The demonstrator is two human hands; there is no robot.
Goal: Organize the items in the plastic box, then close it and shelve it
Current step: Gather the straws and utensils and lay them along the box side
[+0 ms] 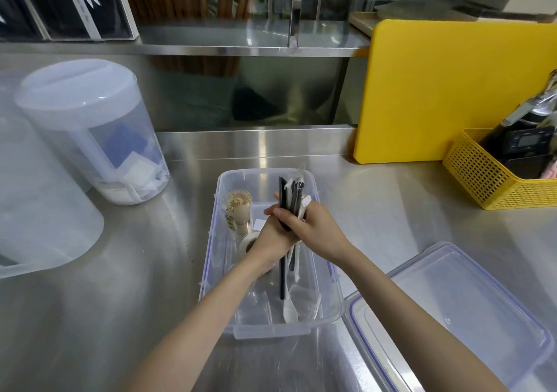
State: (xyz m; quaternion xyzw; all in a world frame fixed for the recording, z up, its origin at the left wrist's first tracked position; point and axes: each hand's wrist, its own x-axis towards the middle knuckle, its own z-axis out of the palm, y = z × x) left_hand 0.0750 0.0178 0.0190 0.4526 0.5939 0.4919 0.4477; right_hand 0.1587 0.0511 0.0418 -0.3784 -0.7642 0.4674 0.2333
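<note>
The box (327, 295), clear plastic and open, sits on the steel bench (135, 286) directly in front of the person. Its lid (470, 310) lies flat on the bench just to the right, with the near corner cut off by the frame edge.

Both hands meet above the middle of the box. The right hand (316, 230) is clenched around a bundle of straws (291, 199), black ones and paper-wrapped ones, held nearly upright with the lower ends reaching down into the box. The left hand (272, 235) is pressed against the same bundle from the left, fingers curled; the right hand covers part of it, so the exact grip cannot be made out.

Inside the box, a whisk (237, 211) in a clear tube stands at the far left corner. A tape roll (248, 242) lies partly hidden under the left wrist. A clear spoon (290, 307) and some clear wrappers rest at the near end; the transparent material makes them hard to separate.

On the left stands a frosted pitcher (90, 129) holding paper slips; a second one nearer the viewer is cut off. A yellow board (446, 90) leans at the back right, beside a yellow basket (494, 180) whose contents are dark and unclear. A steel shelf (241, 45) runs behind.
</note>
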